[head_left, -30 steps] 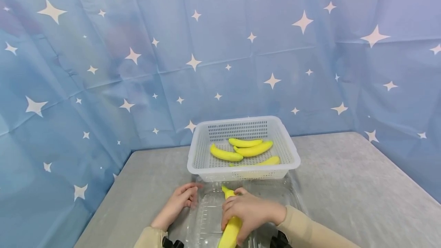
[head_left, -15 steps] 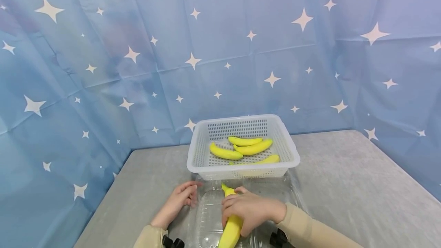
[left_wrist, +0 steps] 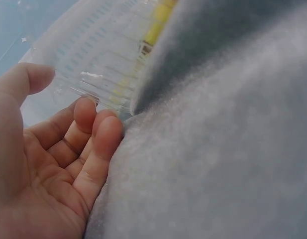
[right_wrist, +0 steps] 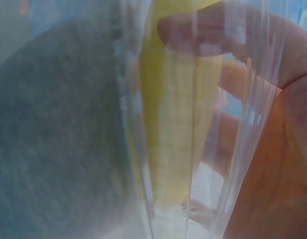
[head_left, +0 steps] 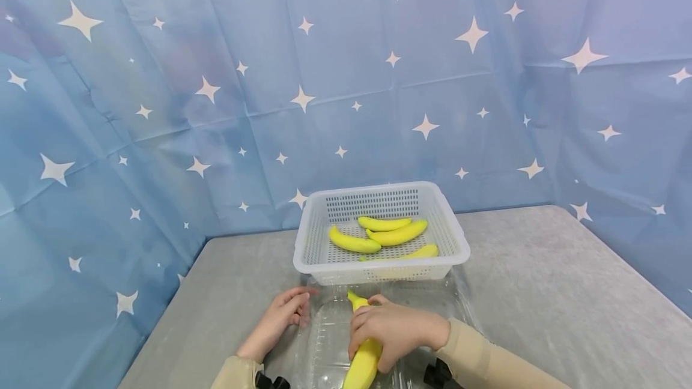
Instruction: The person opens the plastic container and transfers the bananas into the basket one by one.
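Note:
My right hand [head_left: 389,332] grips a yellow banana [head_left: 363,353] and holds it down inside a clear plastic container [head_left: 330,341] at the table's near edge. Through the container wall the right wrist view shows the banana [right_wrist: 175,124] with my right hand's fingers [right_wrist: 228,30] curled round it. My left hand [head_left: 281,317] rests on the grey table against the container's left rim [left_wrist: 101,82], with its fingers [left_wrist: 101,139] relaxed and nothing in them. Behind the container stands a white perforated basket [head_left: 316,239] with several bananas [head_left: 394,234] in it.
The grey table [head_left: 540,293] stretches out on both sides of the basket. A blue cloth with white stars [head_left: 346,77] hangs as a wall behind and on both sides of the table.

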A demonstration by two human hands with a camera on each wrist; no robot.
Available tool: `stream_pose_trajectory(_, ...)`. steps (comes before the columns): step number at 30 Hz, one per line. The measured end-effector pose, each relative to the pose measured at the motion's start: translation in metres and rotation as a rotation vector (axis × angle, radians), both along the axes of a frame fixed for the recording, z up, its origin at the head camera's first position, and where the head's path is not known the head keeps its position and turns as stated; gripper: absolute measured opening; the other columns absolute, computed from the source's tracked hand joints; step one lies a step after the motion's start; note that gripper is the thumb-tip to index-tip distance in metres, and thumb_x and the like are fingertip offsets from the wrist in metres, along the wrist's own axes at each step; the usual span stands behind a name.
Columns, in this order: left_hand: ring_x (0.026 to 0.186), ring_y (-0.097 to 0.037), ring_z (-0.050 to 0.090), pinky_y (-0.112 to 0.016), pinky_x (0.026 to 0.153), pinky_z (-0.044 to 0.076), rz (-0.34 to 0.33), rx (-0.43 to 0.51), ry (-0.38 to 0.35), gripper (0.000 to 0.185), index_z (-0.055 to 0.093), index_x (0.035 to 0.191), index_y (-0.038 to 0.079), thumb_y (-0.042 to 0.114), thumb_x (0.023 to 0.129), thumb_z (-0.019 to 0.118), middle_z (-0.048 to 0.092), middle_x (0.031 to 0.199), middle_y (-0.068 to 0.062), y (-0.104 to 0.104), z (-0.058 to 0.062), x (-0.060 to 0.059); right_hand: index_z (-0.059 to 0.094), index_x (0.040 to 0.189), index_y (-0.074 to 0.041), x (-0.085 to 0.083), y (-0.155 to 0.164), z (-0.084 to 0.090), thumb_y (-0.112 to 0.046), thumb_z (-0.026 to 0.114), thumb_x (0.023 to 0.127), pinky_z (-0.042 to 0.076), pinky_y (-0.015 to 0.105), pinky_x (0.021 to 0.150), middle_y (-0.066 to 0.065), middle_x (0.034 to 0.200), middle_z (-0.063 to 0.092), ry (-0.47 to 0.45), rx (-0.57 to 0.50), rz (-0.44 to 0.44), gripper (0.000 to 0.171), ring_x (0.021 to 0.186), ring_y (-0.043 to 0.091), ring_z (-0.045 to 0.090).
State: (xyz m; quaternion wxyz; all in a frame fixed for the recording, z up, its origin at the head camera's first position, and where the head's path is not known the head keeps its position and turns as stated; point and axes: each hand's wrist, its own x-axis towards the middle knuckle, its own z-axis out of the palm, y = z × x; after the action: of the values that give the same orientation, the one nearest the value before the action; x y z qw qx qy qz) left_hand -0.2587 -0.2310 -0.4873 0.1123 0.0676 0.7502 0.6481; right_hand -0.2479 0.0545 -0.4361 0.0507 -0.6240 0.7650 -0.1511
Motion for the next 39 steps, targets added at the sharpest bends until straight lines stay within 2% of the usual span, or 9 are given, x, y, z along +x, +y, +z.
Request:
stream_pose_trajectory(10,0.064,-0.012,0.055,-0.026,0.058,0.05,-0.006,0.005,0.001,0.047,0.056,0.127,-0.008,0.029,0.098,0.056,0.056,0.075,-0.002,0.0006,0.0004,0.0001,0.07,0.111,-0.034,0.0004,0.0015,0.008,-0.007,0.077,0.068,0.026,0.035,0.089,-0.025,0.104,0.058,-0.055,0.002,0.015,0.051,0.109,-0.003,0.048)
stream_pose_trajectory(16,0.066,-0.011,0.053,-0.026,0.059,0.051,-0.014,0.023,0.01,0.044,0.056,0.126,-0.01,0.024,0.097,0.058,0.054,0.077,-0.002,0.0008,0.0008,0.0005,0.069,0.115,-0.032,-0.0033,0.0025,0.006,-0.014,0.079,0.07,0.027,0.031,0.089,-0.025,0.108,0.059,-0.088,-0.013,0.045,0.049,0.106,-0.006,0.047)
stream_pose_trajectory(32,0.065,-0.013,0.054,-0.026,0.058,0.051,0.002,-0.003,-0.006,0.043,0.056,0.127,-0.008,0.024,0.098,0.056,0.056,0.075,-0.002,0.0007,0.0008,0.0004,0.068,0.119,-0.03,-0.0016,0.0023,0.0054,-0.016,0.079,0.073,0.028,0.028,0.089,-0.023,0.11,0.06,-0.118,-0.052,0.057,0.05,0.105,-0.007,0.047)
stream_pose_trajectory(39,0.065,-0.013,0.054,-0.026,0.058,0.051,0.0,-0.009,-0.012,0.044,0.057,0.127,-0.007,0.026,0.098,0.056,0.056,0.076,-0.002,0.0006,-0.0001,0.0,0.066,0.121,-0.029,0.0035,0.0007,0.0071,-0.017,0.078,0.074,0.029,0.04,0.099,-0.022,0.111,0.059,-0.119,-0.071,0.077,0.05,0.107,-0.007,0.046)
